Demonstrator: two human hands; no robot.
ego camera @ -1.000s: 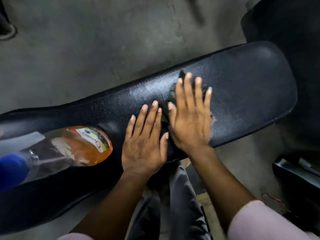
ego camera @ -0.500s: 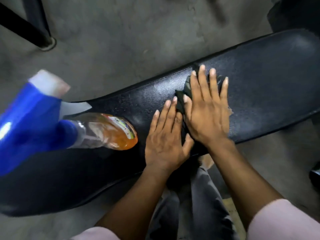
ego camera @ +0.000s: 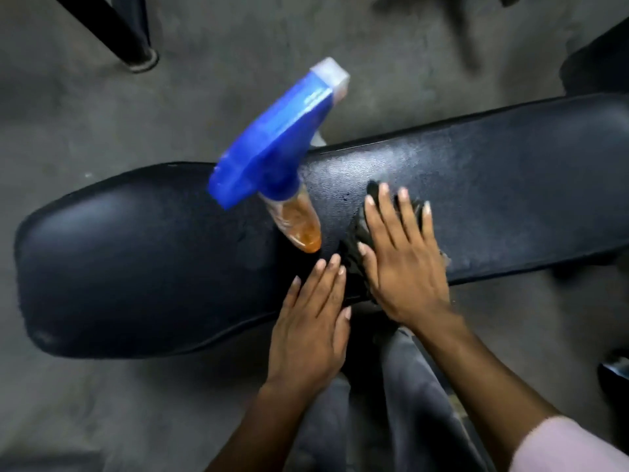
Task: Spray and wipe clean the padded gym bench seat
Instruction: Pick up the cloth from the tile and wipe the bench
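A black padded bench seat [ego camera: 143, 253] runs left to right across grey floor [ego camera: 238, 35]. The right hand [ego camera: 405, 264] presses flat, fingers spread, on a dark cloth [ego camera: 357, 257] mid-seat. The left hand [ego camera: 313, 328] lies flat and empty at the near edge. A spray bottle [ego camera: 272, 158] stands just left of the cloth; the seat's left end is bare.

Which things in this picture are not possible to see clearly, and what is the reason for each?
Head view only:
- Dark cloth: mostly covered by the right hand; its full shape is hidden.
- Spray bottle: motion-blurred, label unreadable; its base is hidden, so whether it stands on the bench seat is unclear.
- Bench seat: right end cut by the frame edge.
- Left hand: flat, palm side hidden.
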